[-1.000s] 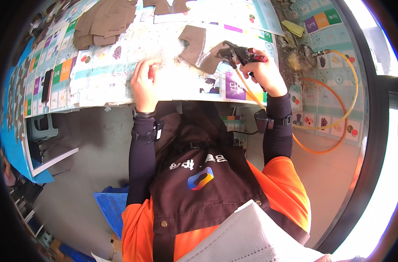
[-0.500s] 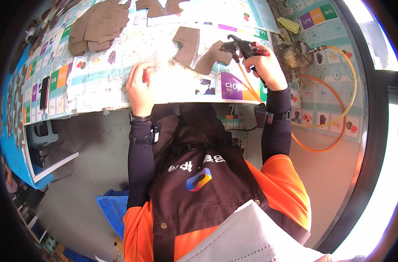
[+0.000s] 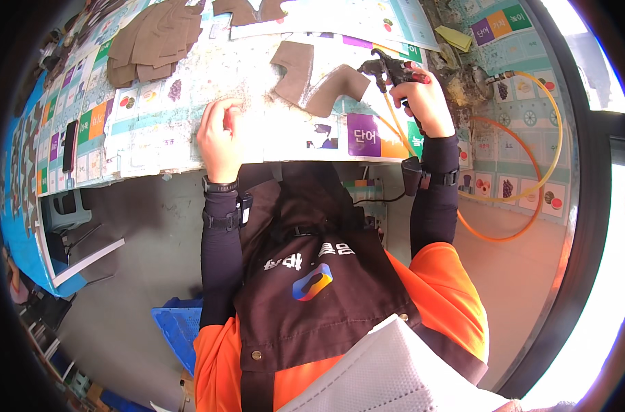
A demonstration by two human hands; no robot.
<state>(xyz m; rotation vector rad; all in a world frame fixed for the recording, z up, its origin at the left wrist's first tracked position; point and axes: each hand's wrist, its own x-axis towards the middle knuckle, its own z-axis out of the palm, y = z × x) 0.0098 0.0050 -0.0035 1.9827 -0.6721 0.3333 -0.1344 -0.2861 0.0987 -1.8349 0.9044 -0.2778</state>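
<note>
My right hand (image 3: 425, 103) grips a black spray gun (image 3: 388, 69) with red parts, and a thin orange hose hangs from it. The gun's nozzle end is just off the right tip of a brown V-shaped fabric piece (image 3: 298, 75), which lies flat with a pale streak along its inner edge. On the table's near edge rests my left hand (image 3: 220, 141), fingers loosely curled with a gap to the thumb. Nothing shows in it, and it touches no fabric.
A stack of brown pieces (image 3: 154, 41) lies at the far left, another brown piece (image 3: 247, 10) at the back. A phone (image 3: 70, 145) sits near the left edge. Hose loops (image 3: 542, 172) hang along the right wall. A blue crate (image 3: 175, 329) stands on the floor.
My right hand has shifted slightly right with the spray gun, uncovering the right tip of the brown piece. My left hand and the fabric stay put.
</note>
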